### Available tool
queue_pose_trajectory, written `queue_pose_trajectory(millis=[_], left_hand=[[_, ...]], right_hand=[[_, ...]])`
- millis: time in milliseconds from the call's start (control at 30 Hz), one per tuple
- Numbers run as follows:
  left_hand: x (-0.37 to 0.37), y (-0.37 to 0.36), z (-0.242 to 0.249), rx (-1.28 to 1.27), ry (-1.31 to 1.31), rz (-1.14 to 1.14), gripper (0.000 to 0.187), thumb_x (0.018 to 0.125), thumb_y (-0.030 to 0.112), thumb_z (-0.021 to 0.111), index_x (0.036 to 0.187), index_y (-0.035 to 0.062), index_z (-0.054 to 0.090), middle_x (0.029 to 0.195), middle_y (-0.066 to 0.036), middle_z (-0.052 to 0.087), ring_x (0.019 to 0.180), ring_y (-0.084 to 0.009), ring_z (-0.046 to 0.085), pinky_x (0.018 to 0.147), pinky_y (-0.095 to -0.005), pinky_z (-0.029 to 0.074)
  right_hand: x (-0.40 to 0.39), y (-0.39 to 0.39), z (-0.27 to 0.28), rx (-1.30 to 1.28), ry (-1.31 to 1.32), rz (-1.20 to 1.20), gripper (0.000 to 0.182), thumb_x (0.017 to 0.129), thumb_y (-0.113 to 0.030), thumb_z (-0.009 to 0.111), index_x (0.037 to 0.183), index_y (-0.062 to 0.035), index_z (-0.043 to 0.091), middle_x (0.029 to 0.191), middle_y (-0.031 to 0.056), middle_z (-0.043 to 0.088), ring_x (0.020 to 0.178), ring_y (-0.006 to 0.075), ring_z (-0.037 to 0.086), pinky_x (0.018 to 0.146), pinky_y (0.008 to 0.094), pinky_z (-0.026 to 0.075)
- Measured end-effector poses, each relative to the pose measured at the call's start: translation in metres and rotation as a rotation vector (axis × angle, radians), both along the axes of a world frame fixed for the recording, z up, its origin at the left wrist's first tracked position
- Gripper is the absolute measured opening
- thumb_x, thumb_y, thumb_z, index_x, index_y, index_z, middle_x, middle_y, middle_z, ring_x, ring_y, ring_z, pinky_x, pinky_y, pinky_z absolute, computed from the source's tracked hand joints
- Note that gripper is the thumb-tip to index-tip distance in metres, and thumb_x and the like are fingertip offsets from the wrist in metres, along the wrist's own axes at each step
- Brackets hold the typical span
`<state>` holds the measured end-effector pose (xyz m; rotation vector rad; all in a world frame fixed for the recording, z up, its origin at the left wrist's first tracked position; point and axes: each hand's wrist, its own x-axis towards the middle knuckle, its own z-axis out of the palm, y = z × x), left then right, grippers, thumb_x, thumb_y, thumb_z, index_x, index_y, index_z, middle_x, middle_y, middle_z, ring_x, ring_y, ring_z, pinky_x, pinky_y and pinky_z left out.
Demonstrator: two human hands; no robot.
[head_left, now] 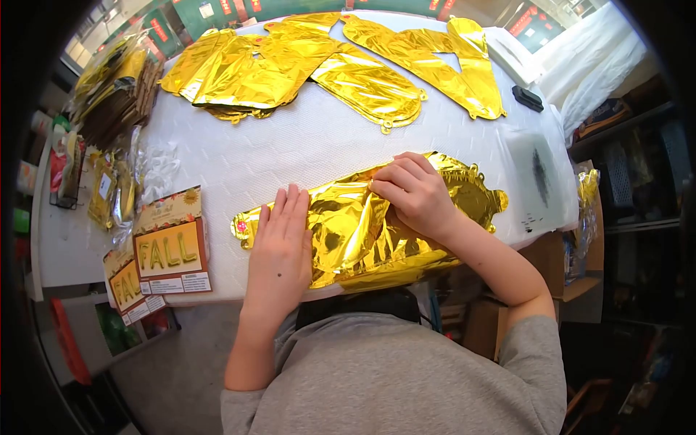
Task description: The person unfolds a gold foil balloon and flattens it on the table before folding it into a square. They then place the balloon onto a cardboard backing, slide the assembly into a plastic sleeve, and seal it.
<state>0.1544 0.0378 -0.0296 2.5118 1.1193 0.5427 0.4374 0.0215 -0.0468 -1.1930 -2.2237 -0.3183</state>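
Note:
A shiny gold foil balloon (348,228), flat and uninflated, lies across the front of the white-covered table. My left hand (279,250) rests flat on its left part, fingers stretched out and side by side. Bent fingers of my right hand (417,192) pinch a raised fold of the foil near the middle; the fingertips are partly hidden. A pink-red dot shows on the balloon's left end, and small tabs stick out at its right end.
More flat gold balloons (246,72) lie along the table's back, one A-shaped (464,80). Printed "FALL" cards (172,246) sit at the front left, below a stack of packs (119,87). Clear plastic bags (533,174) and a black object (527,98) are on the right.

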Motion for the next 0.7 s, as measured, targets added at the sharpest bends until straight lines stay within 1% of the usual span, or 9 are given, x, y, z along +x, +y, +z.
queue_pose_trajectory(millis=[33,133,200,233,300,333,500,567,700], left_hand=[[0.002,-0.001,0.001,0.000,0.001,-0.002,0.057,0.100,0.004,0.057,0.156,-0.0036,0.044,0.160,-0.024,0.048,0.150,-0.0415,0.045,0.125,-0.0543,0.032],[0.010,-0.002,0.007,0.025,-0.009,0.001,0.061,0.102,0.012,0.060,0.158,-0.0013,0.042,0.165,-0.024,0.041,0.154,-0.0410,0.039,0.127,-0.0561,0.027],[0.019,-0.002,0.014,0.062,0.086,-0.090,0.066,0.103,0.019,0.057,0.164,0.0035,0.036,0.172,-0.020,0.031,0.160,-0.0384,0.029,0.130,-0.0545,0.019],[0.023,-0.003,0.014,0.064,0.085,-0.094,0.066,0.103,0.019,0.057,0.164,0.0035,0.036,0.172,-0.020,0.031,0.160,-0.0384,0.029,0.130,-0.0545,0.019],[0.031,-0.005,0.009,0.029,0.071,-0.174,0.070,0.104,0.031,0.060,0.164,0.0040,0.036,0.172,-0.021,0.030,0.158,-0.0393,0.031,0.128,-0.0572,0.021],[0.034,-0.006,0.005,0.039,0.078,-0.181,0.072,0.103,0.033,0.059,0.164,0.0035,0.036,0.171,-0.022,0.032,0.158,-0.0395,0.032,0.128,-0.0571,0.021],[0.039,-0.011,-0.009,0.049,0.115,-0.192,0.070,0.103,0.033,0.059,0.162,0.0022,0.039,0.168,-0.023,0.036,0.157,-0.0387,0.033,0.128,-0.0565,0.022],[0.040,-0.012,-0.010,0.057,0.118,-0.182,0.069,0.102,0.032,0.060,0.161,0.0024,0.041,0.169,-0.022,0.035,0.157,-0.0384,0.033,0.128,-0.0562,0.022],[0.040,-0.011,-0.011,0.061,0.119,-0.183,0.068,0.102,0.032,0.061,0.161,0.0026,0.042,0.170,-0.022,0.034,0.158,-0.0382,0.032,0.128,-0.0563,0.022]], right_hand=[[0.000,0.000,0.000,0.000,-0.003,0.003,0.019,0.078,-0.006,0.070,0.097,-0.0078,0.072,0.099,0.0036,0.071,0.096,0.0250,0.069,0.097,0.0438,0.055],[0.000,0.000,0.000,-0.001,0.001,0.007,0.019,0.078,-0.006,0.070,0.097,-0.0076,0.072,0.099,0.0035,0.070,0.095,0.0253,0.069,0.096,0.0430,0.055],[0.000,-0.001,0.001,-0.002,0.006,0.005,0.019,0.078,-0.006,0.070,0.097,-0.0075,0.072,0.099,0.0035,0.070,0.095,0.0255,0.069,0.095,0.0421,0.055],[0.000,-0.001,0.001,-0.007,0.010,0.008,0.019,0.077,-0.007,0.071,0.097,-0.0075,0.072,0.099,0.0033,0.070,0.095,0.0256,0.068,0.093,0.0411,0.055],[0.000,0.000,0.000,-0.011,0.013,0.004,0.019,0.077,-0.007,0.071,0.096,-0.0075,0.072,0.098,0.0032,0.070,0.095,0.0257,0.068,0.091,0.0401,0.055],[0.000,0.000,-0.001,-0.004,0.017,0.010,0.020,0.076,-0.008,0.072,0.096,-0.0075,0.072,0.098,0.0031,0.070,0.094,0.0258,0.068,0.090,0.0394,0.055],[0.001,-0.001,0.000,-0.006,0.024,0.014,0.022,0.076,-0.008,0.073,0.097,-0.0082,0.072,0.099,0.0032,0.070,0.094,0.0261,0.068,0.087,0.0387,0.055],[0.002,-0.002,0.003,-0.122,0.068,0.019,0.024,0.076,-0.005,0.074,0.099,-0.0090,0.073,0.101,0.0040,0.071,0.096,0.0276,0.068,0.087,0.0392,0.055],[0.021,-0.005,0.029,-0.204,0.146,0.070,0.026,0.078,-0.003,0.077,0.103,-0.0096,0.074,0.104,0.0059,0.071,0.098,0.0284,0.068,0.088,0.0391,0.055]])
